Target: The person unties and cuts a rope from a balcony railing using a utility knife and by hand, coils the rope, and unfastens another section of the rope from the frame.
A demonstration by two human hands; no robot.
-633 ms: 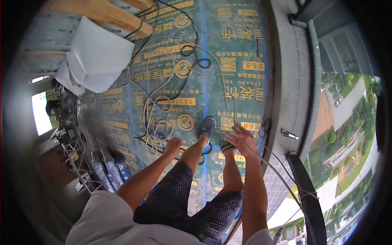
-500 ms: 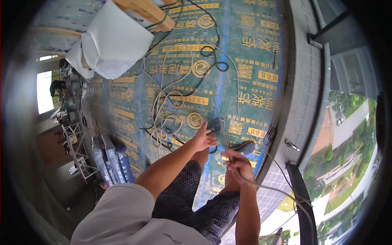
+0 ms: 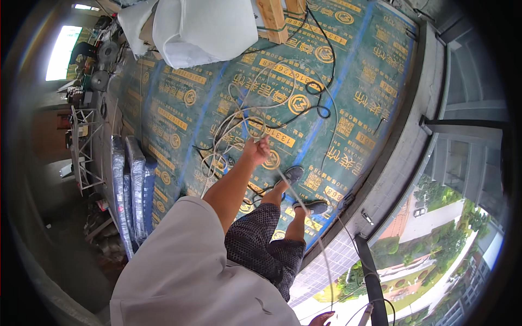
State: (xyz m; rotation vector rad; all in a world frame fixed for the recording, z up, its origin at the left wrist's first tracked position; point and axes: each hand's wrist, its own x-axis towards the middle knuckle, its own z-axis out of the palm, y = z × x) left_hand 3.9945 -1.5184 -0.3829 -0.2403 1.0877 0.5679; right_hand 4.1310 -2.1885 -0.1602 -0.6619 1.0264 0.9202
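My left hand [image 3: 257, 150] reaches forward over the floor, closed around a thin grey-beige rope. Just beyond it lies a loose, tangled heap of the same rope [image 3: 235, 117], spread in loops on the green floor covering. From beside my left hand a stretch of rope runs down past my shoes to my right hand [image 3: 322, 319] at the lower edge. Only some fingers of that hand show; the rope meets them and they appear closed on it. The rest is cut off by the frame.
A black cable [image 3: 317, 89] lies coiled near the rope heap. A white wrapped bundle [image 3: 204, 32] and wooden beams [image 3: 272, 22] stand at the far side. Plastic-wrapped rolls [image 3: 126, 185] lean at the left. At right, a ledge [image 3: 375, 201] borders an open drop with greenery below.
My left hand has moved forward to the rope heap and closed on rope. My right hand has drawn back to the lower edge, the rope trailing to it. The view has turned.
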